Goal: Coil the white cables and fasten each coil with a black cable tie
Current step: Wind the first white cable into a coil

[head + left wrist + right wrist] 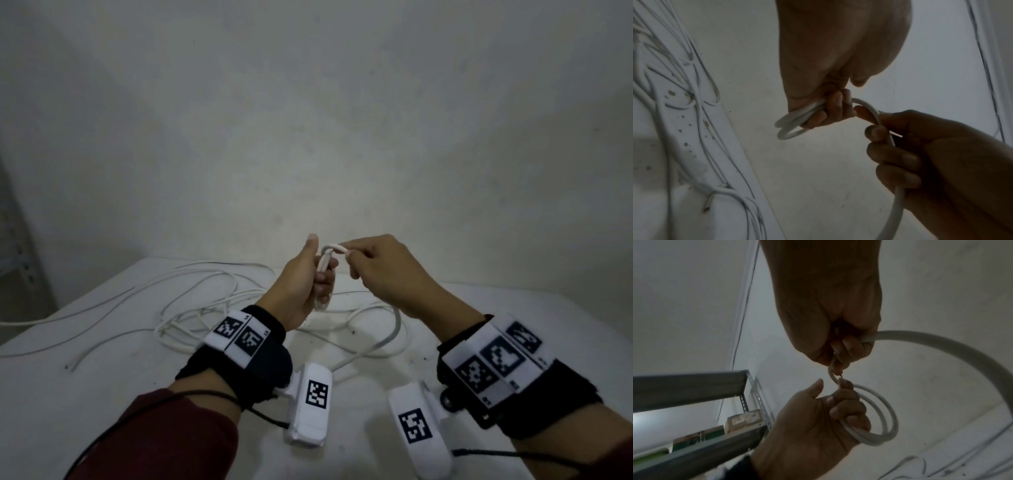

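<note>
Coiling: a person winds a thick white cable (394, 329) above a white table (102, 394), both hands raised near the middle of the scene.
Left hand (301, 284): fingers curled round a small coil (877, 417) of two or three loops, thumb sticking up clear of it; the coil stands upright in the fist.
Right hand (380, 270): just right of the left, fingers curled round the cable, thumb and forefinger pinching it where it arcs over to the coil.
Cable's run: from the right hand it hangs in a curve down to the table near the person.
Loose cables (205, 294): thinner white cables lie tangled on the table's left and far side.
Background: a metal shelf (694, 386) with boxes stands off to the left.
</note>
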